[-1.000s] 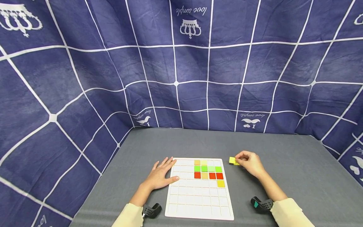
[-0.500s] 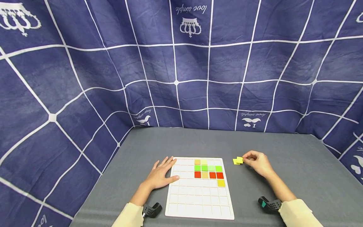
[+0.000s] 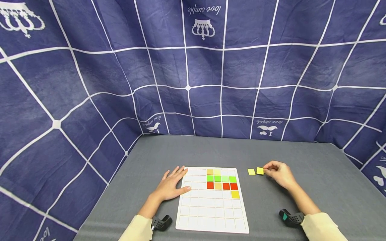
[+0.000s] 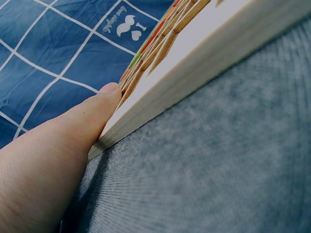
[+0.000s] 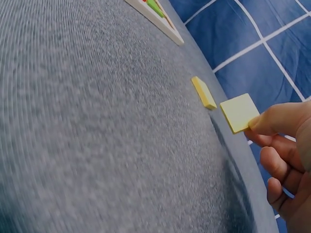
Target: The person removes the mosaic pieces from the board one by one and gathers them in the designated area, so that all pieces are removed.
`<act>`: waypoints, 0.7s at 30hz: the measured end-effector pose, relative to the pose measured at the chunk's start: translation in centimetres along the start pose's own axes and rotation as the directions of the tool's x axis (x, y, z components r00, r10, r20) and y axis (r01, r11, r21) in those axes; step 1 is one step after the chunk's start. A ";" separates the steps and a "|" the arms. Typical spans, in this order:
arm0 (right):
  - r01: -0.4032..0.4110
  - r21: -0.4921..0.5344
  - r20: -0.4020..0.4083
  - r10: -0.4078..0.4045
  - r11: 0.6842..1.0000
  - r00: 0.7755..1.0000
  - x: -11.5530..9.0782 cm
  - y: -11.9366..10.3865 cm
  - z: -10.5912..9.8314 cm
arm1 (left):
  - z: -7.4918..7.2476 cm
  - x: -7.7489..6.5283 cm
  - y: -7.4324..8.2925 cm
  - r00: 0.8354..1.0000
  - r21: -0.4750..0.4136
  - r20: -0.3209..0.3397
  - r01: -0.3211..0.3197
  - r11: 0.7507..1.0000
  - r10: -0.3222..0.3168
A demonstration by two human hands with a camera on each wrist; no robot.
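Observation:
My right hand pinches a square yellow tile by its edge, between thumb and finger. In the right wrist view the tile is tilted above the grey cloth. Just left of it, a second yellow tile lies flat on the table. My left hand is spread with straight fingers, its thumb and fingertips on the left edge of a white grid board. Red, green, tan and yellow tiles fill several of the board's squares, mostly at upper right, such as a red tile. The left wrist view shows the thumb against the board's side.
Grey cloth covers the table. A blue curtain with white lines hangs behind it and along the left. Black bands sit at both wrists, by the cream sleeves.
My right hand has moved right, drawing one yellow tile off and away from the other, which stays on the table. The left hand and board have not moved.

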State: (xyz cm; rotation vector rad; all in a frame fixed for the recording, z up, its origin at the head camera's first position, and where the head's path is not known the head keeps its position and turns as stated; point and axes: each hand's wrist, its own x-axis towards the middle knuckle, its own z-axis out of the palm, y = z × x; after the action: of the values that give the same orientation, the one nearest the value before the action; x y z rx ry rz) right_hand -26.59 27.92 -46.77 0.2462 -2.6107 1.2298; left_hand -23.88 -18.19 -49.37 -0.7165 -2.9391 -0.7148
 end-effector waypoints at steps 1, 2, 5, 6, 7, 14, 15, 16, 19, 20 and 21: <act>-0.006 -0.002 0.001 0.006 1.000 1.000 0.0 0.1 0.0 | 0.0 0.0 0.0 1.000 0.000 0.001 0.000 1.000 0.000; -0.009 -0.004 0.005 0.009 1.000 1.000 0.0 0.2 -0.1 | 0.0 0.0 0.0 1.000 0.000 0.002 0.001 1.000 -0.001; -0.021 -0.005 0.017 0.021 1.000 1.000 -0.1 0.5 -0.3 | 0.0 0.0 0.0 1.000 -0.002 0.003 -0.001 1.000 0.001; -0.025 -0.002 0.019 0.025 1.000 1.000 -0.1 0.6 -0.4 | 0.0 0.0 0.0 1.000 -0.002 0.003 -0.001 1.000 0.001; -0.028 -0.001 0.022 0.028 1.000 0.999 -0.1 0.7 -0.4 | 0.0 0.0 0.0 1.000 -0.003 0.002 -0.002 1.000 0.002; -0.015 0.031 0.022 0.014 0.999 1.000 -0.2 1.4 -0.6 | 0.1 0.0 -0.1 1.000 0.001 0.002 -0.005 1.000 0.005; -0.005 0.038 0.023 0.005 0.999 1.000 -0.2 1.5 -0.5 | 0.1 0.1 -0.1 1.000 0.002 0.001 -0.005 1.000 0.005; 0.000 0.045 0.021 -0.001 0.999 1.000 -0.2 1.6 -0.5 | 0.1 0.1 -0.1 1.000 0.002 0.000 -0.005 1.000 0.005; 0.018 0.058 0.018 -0.019 0.998 1.000 -0.2 1.7 -0.4 | 0.1 0.1 -0.1 1.000 0.005 0.000 -0.003 1.000 0.003; 0.021 0.058 0.018 -0.022 0.998 1.000 -0.2 1.7 -0.4 | 0.1 0.0 -0.1 1.000 0.005 0.000 -0.002 1.000 0.002; 0.023 0.056 0.020 -0.025 0.998 0.999 -0.2 1.7 -0.4 | 0.0 0.0 -0.1 1.000 0.005 0.000 -0.001 1.000 0.001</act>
State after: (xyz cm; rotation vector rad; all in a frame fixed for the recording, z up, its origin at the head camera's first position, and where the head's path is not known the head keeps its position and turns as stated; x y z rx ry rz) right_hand -26.77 29.33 -47.86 0.3017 -2.5858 1.3004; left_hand -23.93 -18.20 -49.43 -0.7174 -2.9397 -0.7072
